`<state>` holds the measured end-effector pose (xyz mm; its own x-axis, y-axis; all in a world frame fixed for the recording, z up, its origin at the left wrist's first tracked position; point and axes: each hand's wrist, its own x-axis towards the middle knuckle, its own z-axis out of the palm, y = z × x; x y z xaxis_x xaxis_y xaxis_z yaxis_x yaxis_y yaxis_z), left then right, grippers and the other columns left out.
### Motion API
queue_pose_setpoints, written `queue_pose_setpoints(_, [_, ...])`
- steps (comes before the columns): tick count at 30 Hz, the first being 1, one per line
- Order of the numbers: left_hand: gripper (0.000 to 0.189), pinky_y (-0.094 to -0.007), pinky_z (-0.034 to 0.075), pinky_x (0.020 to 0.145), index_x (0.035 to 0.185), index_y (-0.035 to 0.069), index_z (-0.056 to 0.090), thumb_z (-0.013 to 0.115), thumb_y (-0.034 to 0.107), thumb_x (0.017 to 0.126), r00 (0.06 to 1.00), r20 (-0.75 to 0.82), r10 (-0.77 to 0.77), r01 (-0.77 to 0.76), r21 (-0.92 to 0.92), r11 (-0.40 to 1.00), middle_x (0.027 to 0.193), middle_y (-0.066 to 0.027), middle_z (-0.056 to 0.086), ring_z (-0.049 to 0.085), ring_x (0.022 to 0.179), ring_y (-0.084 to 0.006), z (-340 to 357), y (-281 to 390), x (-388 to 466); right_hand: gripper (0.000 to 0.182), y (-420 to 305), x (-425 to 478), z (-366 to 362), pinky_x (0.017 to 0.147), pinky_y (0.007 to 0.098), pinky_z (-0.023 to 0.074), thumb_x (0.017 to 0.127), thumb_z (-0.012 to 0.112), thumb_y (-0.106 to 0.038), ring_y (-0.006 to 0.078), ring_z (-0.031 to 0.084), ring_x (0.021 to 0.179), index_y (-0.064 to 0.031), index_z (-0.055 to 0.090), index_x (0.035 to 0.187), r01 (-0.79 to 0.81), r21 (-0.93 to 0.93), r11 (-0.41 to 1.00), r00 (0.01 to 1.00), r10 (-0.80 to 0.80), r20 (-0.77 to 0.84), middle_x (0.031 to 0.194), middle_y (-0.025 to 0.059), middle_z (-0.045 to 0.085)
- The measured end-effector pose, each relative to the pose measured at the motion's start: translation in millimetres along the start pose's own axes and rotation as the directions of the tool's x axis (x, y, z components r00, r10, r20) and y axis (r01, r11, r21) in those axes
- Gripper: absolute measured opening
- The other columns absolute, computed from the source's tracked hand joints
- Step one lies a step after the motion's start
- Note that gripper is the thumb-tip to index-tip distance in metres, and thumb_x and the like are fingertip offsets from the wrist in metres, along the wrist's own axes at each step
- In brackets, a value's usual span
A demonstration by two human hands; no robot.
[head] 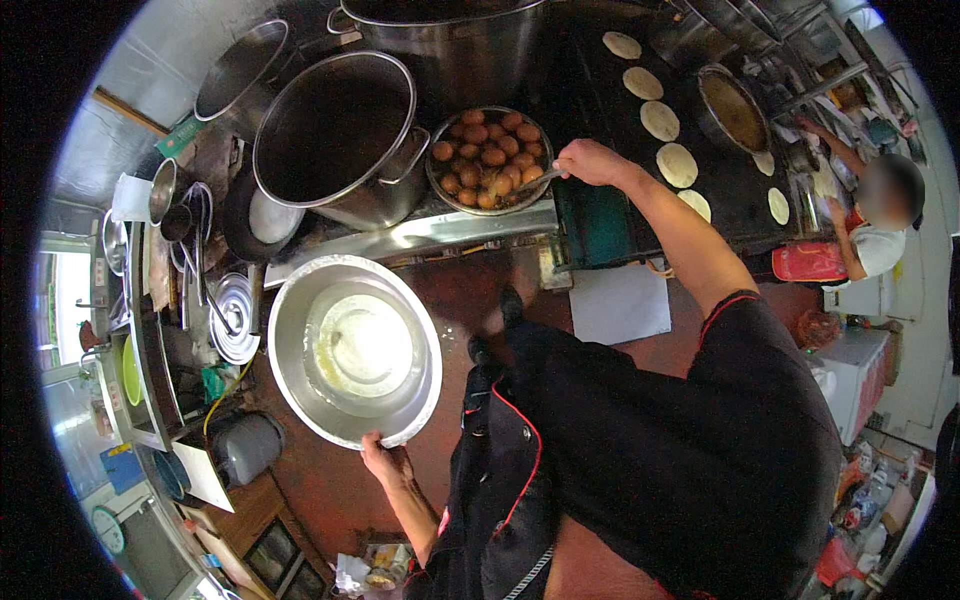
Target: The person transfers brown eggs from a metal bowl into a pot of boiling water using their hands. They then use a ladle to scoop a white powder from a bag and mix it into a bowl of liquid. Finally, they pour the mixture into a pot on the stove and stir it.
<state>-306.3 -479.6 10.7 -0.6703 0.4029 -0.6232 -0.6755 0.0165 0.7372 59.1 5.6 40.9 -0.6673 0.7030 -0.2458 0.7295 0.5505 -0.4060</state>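
My left hand (386,459) grips the near rim of a large metal basin (289,360), which is held above the floor with a little liquid in its bottom. Farther up, my right hand (592,162) is closed on the handle of a metal utensil (541,180); its other end reaches into a round pan (480,212) full of brown eggs (493,157) in dark liquid. Whether that end is a spoon or ladle cannot be told. The pan stands at the stove's front edge, right of a tall stockpot (375,202).
Round flatbreads (660,121) lie in a row on a dark griddle (720,217). A co-worker (877,247) stands at its far right end. A wok (236,225) and ladles (199,255) are at the left. A gas cylinder (247,448) stands on the floor, lower left.
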Motion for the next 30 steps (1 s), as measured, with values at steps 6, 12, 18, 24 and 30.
queue_pose_setpoints(6, [0.021, -0.033, 0.045, 0.052, 0.094, 0.002, 0.051, 0.055, 0.014, 0.077, 0.999, 0.034, 0.022, -0.025, 0.067, 0.997, 0.084, -0.0061, 0.053, 0.056, 0.068, -0.0208, 1, 1, 1, 0.034, -2, -9, -13, 0.059, 0.0382, 0.0435, 0.092, 0.054, -0.028, 0.0217, 0.055, 0.058, -0.0011, 0.065, 0.073, -0.248, 0.284, 0.926, 0.969, 0.232, 0.089, 0.06, 0.011, 0.057])
queue_pose_setpoints(12, [0.017, -0.0335, 0.046, 0.054, 0.09, 0.004, 0.051, 0.055, 0.017, 0.078, 1.0, 0.02, 0.02, -0.022, 0.116, 0.993, 0.082, -0.0057, 0.052, 0.056, 0.068, -0.0212, 8, 4, -2, 0.035, 3, -19, -15, 0.061, 0.0388, 0.0451, 0.088, 0.054, -0.031, 0.0236, 0.058, 0.061, -0.0027, 0.066, 0.071, -0.338, 0.299, 0.892, 0.941, 0.321, 0.104, 0.064, 0.0116, 0.06])
queue_pose_setpoints(18, [0.017, -0.0366, 0.049, 0.059, 0.088, 0.003, 0.051, 0.055, 0.016, 0.078, 1.0, 0.014, 0.005, -0.006, 0.12, 0.993, 0.085, -0.0077, 0.052, 0.057, 0.072, -0.0227, 7, 5, 0, 0.038, -1, -37, -10, 0.054, 0.0353, 0.0372, 0.091, 0.054, -0.029, 0.0159, 0.047, 0.053, -0.0015, 0.059, 0.066, -0.194, 0.331, 0.924, 0.968, 0.235, -0.088, 0.054, 0.0067, 0.049])
queue_pose_setpoints(24, [0.016, -0.0371, 0.048, 0.057, 0.087, 0.001, 0.051, 0.054, 0.014, 0.077, 1.0, -0.01, 0.022, -0.021, 0.086, 0.996, 0.083, -0.0082, 0.052, 0.057, 0.069, -0.0234, 17, 2, -4, 0.041, 8, -56, 5, 0.045, 0.0327, 0.0359, 0.091, 0.053, -0.036, 0.0148, 0.045, 0.048, -0.0047, 0.055, 0.065, -0.362, 0.524, 0.771, 0.911, 0.411, 0.025, 0.055, 0.0035, 0.047])
queue_pose_setpoints(30, [0.018, -0.0376, 0.048, 0.058, 0.089, 0.001, 0.051, 0.053, 0.013, 0.076, 1.0, 0.004, -0.022, 0.021, 0.129, 0.991, 0.086, -0.0089, 0.052, 0.057, 0.073, -0.0243, 20, 4, -3, 0.039, 8, -67, 18, 0.039, 0.0287, 0.0304, 0.092, 0.053, -0.04, 0.0112, 0.038, 0.043, -0.0089, 0.052, 0.069, -0.395, 0.815, 0.424, 0.855, 0.495, 0.157, 0.055, -0.0016, 0.043])
